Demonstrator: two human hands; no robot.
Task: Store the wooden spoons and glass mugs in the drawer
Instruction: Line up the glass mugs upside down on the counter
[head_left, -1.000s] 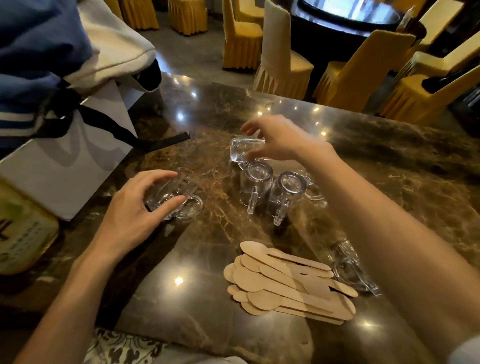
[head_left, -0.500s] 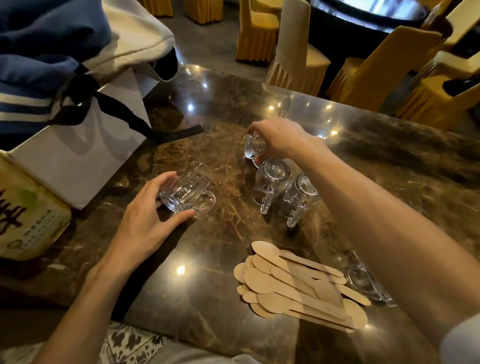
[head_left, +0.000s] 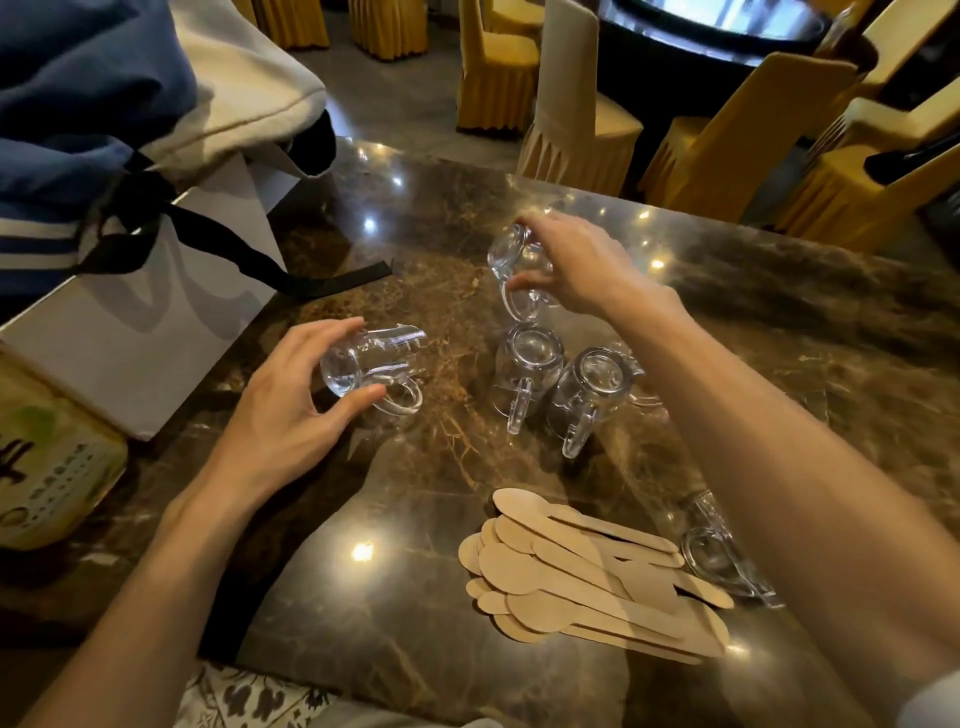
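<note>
Both hands were clamped on glass mugs. At left of centre, the left hand had its grip closed around a mug tipped on its side, base toward the camera, thumb beneath and fingers over the top, the handle hanging toward the worktop. Above centre, the right hand pinched a second mug between thumb and fingers, tilted and seemingly lifted clear of the dark marble surface, its handle pointing down.

Just below that mug, two more mugs stood upside down side by side, touching or nearly so, handles toward the camera. A further mug lay on its side at lower right, partly hidden by the right forearm. Beside it, to its left, a stack of flat wooden spoons lay fanned on the worktop, bowls to the left and handles running to the lower right.

A white paper bag with black ribbon handles stood at the upper left with blue and cream cloth over it. Yellow-covered chairs filled the top of the frame.
</note>
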